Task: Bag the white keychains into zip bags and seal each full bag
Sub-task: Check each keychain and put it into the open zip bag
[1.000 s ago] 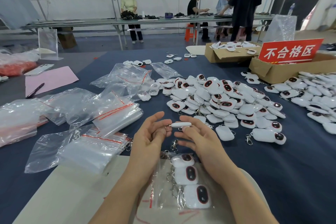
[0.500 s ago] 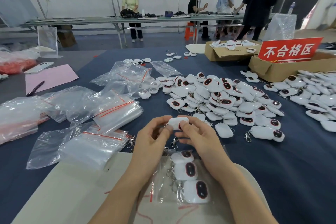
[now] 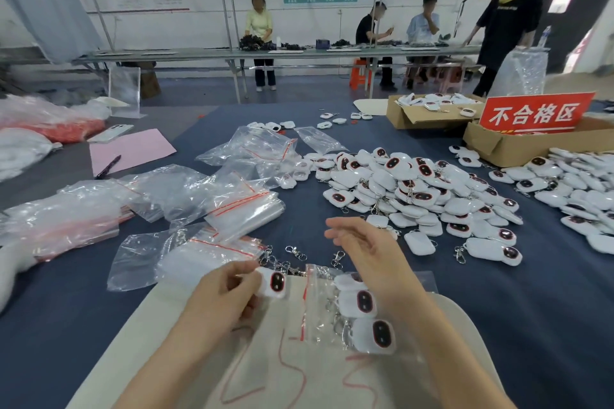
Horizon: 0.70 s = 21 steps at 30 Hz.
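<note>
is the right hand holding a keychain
No, the right hand is open and empty; the left hand pinches the keychain.

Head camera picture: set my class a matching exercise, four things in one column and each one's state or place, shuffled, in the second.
Column one:
1 left hand
2 right hand
3 red sign
4 pink paper

Column two:
a stands in a cardboard box
b grips a white keychain
c lies flat with a pen at its edge
d open, holds nothing

Pairs: 1-b, 2-d, 3-a, 4-c
</note>
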### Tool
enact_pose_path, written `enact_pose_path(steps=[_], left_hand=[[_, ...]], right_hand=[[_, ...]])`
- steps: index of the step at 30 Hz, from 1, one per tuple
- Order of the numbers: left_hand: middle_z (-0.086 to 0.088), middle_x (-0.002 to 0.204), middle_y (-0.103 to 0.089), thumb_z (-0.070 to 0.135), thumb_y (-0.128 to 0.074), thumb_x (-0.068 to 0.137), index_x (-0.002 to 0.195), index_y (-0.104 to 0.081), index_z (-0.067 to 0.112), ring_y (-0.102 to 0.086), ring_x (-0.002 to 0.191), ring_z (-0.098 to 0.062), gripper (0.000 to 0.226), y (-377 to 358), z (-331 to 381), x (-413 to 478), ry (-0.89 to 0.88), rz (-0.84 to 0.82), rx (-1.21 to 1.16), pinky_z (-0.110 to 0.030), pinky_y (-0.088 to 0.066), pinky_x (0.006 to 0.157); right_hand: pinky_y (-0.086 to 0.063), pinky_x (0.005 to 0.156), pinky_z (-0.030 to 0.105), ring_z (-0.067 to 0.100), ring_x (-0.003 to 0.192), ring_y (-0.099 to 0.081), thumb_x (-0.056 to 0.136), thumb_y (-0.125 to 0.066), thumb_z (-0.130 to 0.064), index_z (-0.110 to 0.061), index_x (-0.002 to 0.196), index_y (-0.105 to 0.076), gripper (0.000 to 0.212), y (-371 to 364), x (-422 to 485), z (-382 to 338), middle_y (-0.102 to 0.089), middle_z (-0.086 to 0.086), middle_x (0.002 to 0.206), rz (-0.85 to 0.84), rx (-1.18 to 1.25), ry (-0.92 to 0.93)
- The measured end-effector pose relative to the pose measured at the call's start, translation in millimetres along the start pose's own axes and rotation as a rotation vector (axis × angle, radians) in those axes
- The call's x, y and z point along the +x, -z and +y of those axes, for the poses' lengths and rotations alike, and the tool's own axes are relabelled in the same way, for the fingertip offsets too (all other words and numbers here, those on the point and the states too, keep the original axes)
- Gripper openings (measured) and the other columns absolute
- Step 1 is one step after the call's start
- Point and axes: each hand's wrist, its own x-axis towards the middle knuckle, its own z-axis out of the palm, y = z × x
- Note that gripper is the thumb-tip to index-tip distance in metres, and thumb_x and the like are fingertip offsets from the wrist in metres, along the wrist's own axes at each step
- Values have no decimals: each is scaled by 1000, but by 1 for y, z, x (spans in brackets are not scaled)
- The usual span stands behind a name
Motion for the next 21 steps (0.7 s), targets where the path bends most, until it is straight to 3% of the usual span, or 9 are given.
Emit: enact_pose_path(steps=[3,6,9,14,17,21], left_hand=[[-2,57,-57,0,-57,99,107,-66,3,-50,43,-8,13,-5,1,-12,36,-64,-41,-16,-43,44],[-4,58,-60,-3,-56,98,107,-63,0,-55,44,-10,12,-15,7,-16,34,-99,-49,-17,-46,45],[-13,60,-58,-4,-54,98,109,-59,-5,-53,43,-17,12,-25,11,-17,92,-146,-92,-21,-45,42],[-10,56,-54,-2,-60,97,110,-61,-7,-49,40,-13,14,-40,11,-13,182,-221,-172,-19,-38,37],[-5,51,-54,3,-59,99,106,-63,-1,-48,38,-11,8,-44,10,-10,177,-294,-79,-18,-36,37],[-6,50,-59,14,-51,104,102,-61,4,-49,37,-13,14,-44,9,-11,114,-396,151,-18,-30,39]], right_hand=[[-49,82,16,3,94,-67,105,-50,-15,-42,108,-68,33,-6,-3,0,-72,-24,105,-94,-150,-23],[-50,95,23,-3,104,-64,105,-48,-16,-43,109,-67,34,-9,-6,3,-70,-23,110,-130,-281,-15],[-47,96,17,-9,109,-61,105,-46,-14,-43,111,-68,37,-8,-9,5,-70,-26,109,-127,-296,-15],[-53,96,27,4,105,-67,105,-45,-11,-44,107,-69,41,-4,-10,10,-72,-22,106,-95,-233,-43],[-52,97,26,0,105,-67,105,-44,-8,-38,106,-70,40,-5,-11,14,-74,-18,103,-81,-158,-77],[-53,94,25,7,100,-70,103,-45,-4,-29,106,-73,38,-4,-12,16,-77,-11,100,-33,-49,-121]])
